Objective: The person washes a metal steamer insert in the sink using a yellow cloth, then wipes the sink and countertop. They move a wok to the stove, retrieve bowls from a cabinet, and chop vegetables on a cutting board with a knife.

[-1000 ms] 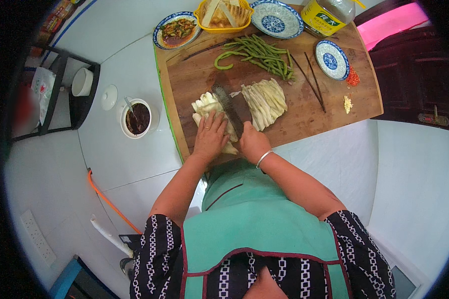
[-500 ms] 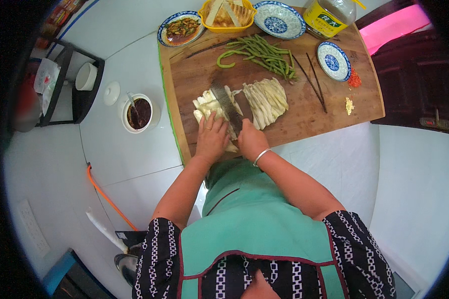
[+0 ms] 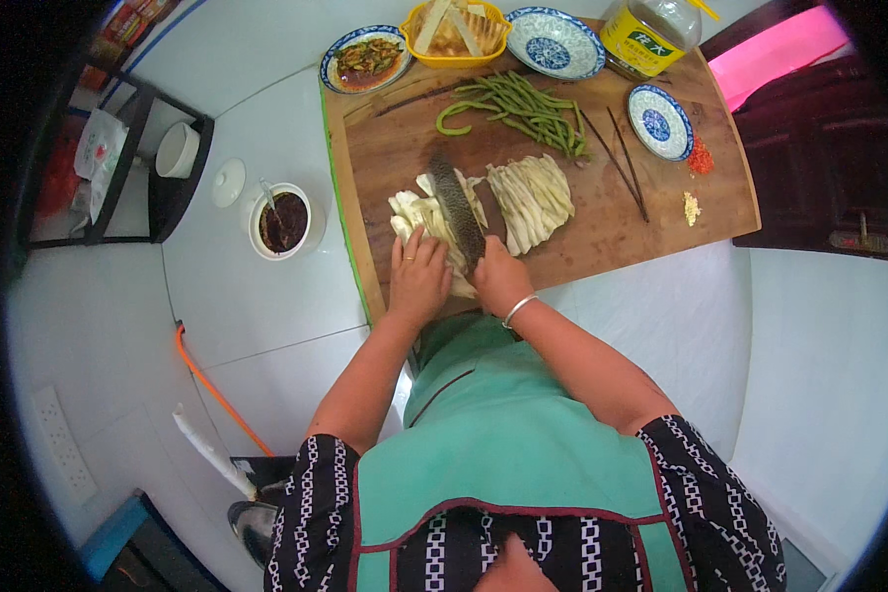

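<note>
My right hand (image 3: 502, 277) is closed around the handle of a broad dark-bladed kitchen knife (image 3: 457, 209). The blade stands over a pile of pale vegetable strips (image 3: 416, 213), which look like peeled eggplant, and hides part of it. On the near left of that pile lies my left hand (image 3: 421, 276), its fingers stretched out over the strips, close beside the blade. A second, neatly lined-up bundle of strips (image 3: 531, 202) is just right of the knife. All this rests on a wooden cutting board (image 3: 602, 242).
Green beans (image 3: 533, 111), chopsticks (image 3: 617, 163), chopped red pepper (image 3: 700, 156) and minced garlic (image 3: 692, 208) lie on the board. Along the back stand a dish of food (image 3: 365, 59), a yellow basket (image 3: 457, 54), plates (image 3: 555, 42) and an oil jug (image 3: 651, 39). A sauce pot (image 3: 311, 225) stands left.
The knife blade has shifted slightly right and stands at a steeper angle over the pale strips. Both hands keep nearly the same places. The whole view has moved a little.
</note>
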Demonstrator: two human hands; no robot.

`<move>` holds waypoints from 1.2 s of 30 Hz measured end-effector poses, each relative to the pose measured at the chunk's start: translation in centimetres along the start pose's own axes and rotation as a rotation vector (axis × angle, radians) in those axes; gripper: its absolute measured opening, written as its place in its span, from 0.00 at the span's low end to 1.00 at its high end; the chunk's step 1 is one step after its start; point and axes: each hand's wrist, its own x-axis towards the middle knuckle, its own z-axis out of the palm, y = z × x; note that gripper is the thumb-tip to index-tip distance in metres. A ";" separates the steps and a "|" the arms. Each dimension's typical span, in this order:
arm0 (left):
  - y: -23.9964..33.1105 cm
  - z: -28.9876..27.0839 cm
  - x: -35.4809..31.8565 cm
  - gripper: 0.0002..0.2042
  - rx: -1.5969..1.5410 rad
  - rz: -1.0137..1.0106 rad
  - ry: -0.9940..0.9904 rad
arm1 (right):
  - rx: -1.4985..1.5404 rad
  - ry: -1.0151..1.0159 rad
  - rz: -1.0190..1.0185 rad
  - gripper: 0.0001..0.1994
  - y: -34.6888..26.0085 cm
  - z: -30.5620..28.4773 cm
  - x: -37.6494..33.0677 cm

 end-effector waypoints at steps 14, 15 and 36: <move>-0.3 -0.7 -1.1 0.19 0.008 -0.058 0.089 | -0.043 -0.047 -0.066 0.10 -0.3 -0.5 -0.7; -0.4 -0.9 -1.2 0.19 0.007 -0.069 0.084 | -0.021 -0.035 -0.058 0.10 -0.7 -1.1 -0.8; -0.6 -0.2 -3.0 0.19 -0.002 -0.112 0.115 | -0.213 -0.219 -0.195 0.09 -2.0 -1.1 0.1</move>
